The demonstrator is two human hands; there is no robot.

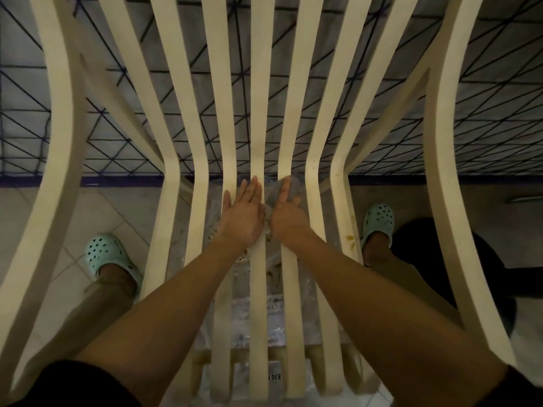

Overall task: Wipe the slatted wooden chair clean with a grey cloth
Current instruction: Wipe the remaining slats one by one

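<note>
The pale slatted wooden chair [259,113] fills the head view, its slats running from top to bottom. My left hand [245,214] lies flat with straight fingers on the slats just left of the middle, near the bend of the seat. My right hand [286,215] sits right beside it and presses the grey cloth [289,190] onto the slat to the right of the middle. The cloth shows under and ahead of its fingers, and a bit hangs between the two hands. Brownish stains [349,238] mark a slat at the right.
Under the chair lies clear plastic wrapping [244,315] on a tiled floor [123,212]. My feet in mint clogs stand either side, left clog [107,255] and right clog [379,221]. A patterned rug [382,121] lies beyond a dark border. A dark round object [458,259] sits at right.
</note>
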